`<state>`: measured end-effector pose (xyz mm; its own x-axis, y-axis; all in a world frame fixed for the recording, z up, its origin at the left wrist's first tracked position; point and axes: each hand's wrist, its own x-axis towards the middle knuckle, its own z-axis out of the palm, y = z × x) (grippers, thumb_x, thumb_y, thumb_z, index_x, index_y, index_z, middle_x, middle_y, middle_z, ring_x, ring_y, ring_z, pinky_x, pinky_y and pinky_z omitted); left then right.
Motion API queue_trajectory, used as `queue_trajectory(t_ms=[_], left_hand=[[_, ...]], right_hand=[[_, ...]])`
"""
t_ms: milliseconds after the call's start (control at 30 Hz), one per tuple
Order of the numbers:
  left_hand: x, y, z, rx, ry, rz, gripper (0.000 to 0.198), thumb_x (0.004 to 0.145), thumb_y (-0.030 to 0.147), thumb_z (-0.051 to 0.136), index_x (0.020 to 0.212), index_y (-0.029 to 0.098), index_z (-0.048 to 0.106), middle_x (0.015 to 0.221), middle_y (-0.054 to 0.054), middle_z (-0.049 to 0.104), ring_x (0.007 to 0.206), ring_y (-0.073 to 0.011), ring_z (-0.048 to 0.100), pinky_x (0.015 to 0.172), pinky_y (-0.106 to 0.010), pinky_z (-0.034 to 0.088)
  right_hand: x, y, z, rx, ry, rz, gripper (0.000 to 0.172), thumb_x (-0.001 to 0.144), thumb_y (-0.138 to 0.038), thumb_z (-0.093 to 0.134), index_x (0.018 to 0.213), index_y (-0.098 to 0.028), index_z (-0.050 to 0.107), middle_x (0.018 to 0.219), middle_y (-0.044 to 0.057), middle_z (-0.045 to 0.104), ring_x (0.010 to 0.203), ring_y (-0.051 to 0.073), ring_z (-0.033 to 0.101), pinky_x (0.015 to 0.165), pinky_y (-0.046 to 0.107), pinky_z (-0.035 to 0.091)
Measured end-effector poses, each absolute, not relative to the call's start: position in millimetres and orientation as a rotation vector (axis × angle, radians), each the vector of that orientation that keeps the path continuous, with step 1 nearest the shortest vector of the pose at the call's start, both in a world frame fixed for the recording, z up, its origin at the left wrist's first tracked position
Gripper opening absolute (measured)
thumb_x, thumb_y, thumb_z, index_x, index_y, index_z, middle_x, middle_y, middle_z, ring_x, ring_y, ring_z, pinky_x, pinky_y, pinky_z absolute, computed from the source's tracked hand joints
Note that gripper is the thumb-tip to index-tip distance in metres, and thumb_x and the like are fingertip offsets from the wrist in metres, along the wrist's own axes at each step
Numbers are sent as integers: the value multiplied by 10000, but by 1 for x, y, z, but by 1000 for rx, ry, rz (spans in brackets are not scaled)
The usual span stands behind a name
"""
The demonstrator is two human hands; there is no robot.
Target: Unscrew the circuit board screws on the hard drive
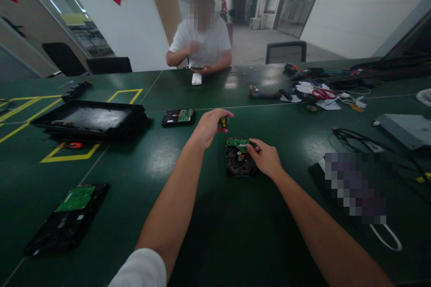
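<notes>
A black hard drive (238, 161) with a green circuit board at its far end lies on the dark green table (215, 228) in front of me. My left hand (209, 126) is closed round a small screwdriver (223, 122) with a yellow and black handle, held upright just above the drive's far left corner. My right hand (266, 157) rests on the drive's right edge, fingers pinched against the green board.
A second drive (178, 117) lies further back, a third (69, 216) at the near left, beside a black tray (89, 119). Red scissors (323, 94), tools and cables crowd the far right. A person in a white shirt (201, 47) sits opposite.
</notes>
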<state>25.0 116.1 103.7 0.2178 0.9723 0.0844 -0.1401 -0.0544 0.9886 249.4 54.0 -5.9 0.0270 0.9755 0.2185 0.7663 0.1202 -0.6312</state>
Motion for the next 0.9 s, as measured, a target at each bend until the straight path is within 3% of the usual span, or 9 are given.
queue_trajectory(t_ms=[200, 333, 600, 900], left_hand=[[27, 115, 103, 1118, 855, 1107, 254, 829, 364, 629, 972, 158, 664, 835, -78, 667, 797, -183, 644, 572, -250, 515], [29, 117, 102, 1027, 820, 1087, 221, 807, 342, 644, 940, 169, 612, 861, -88, 699, 821, -200, 678, 560, -247, 509], [22, 118, 103, 1215, 904, 1121, 216, 795, 350, 625, 833, 156, 712, 885, -91, 671, 818, -176, 621, 540, -226, 489], [24, 114, 105, 1189, 874, 1067, 237, 832, 366, 648, 948, 162, 679, 839, -87, 689, 776, -179, 648, 522, -236, 485]], right_hand=[[250, 54, -5, -1696, -1793, 424, 455, 963, -539, 546, 1281, -248, 692, 811, 22, 749, 684, 187, 672, 614, 297, 459], [250, 54, -5, -1698, -1795, 424, 461, 963, -540, 543, 1284, -243, 691, 815, 27, 750, 686, 189, 672, 610, 297, 459], [250, 54, -4, -1709, -1781, 444, 458, 965, -546, 544, 1291, -256, 683, 808, 12, 745, 665, 178, 667, 593, 290, 451], [250, 54, -5, -1718, -1782, 437, 472, 967, -552, 533, 1303, -254, 678, 808, 22, 746, 687, 188, 675, 618, 295, 459]])
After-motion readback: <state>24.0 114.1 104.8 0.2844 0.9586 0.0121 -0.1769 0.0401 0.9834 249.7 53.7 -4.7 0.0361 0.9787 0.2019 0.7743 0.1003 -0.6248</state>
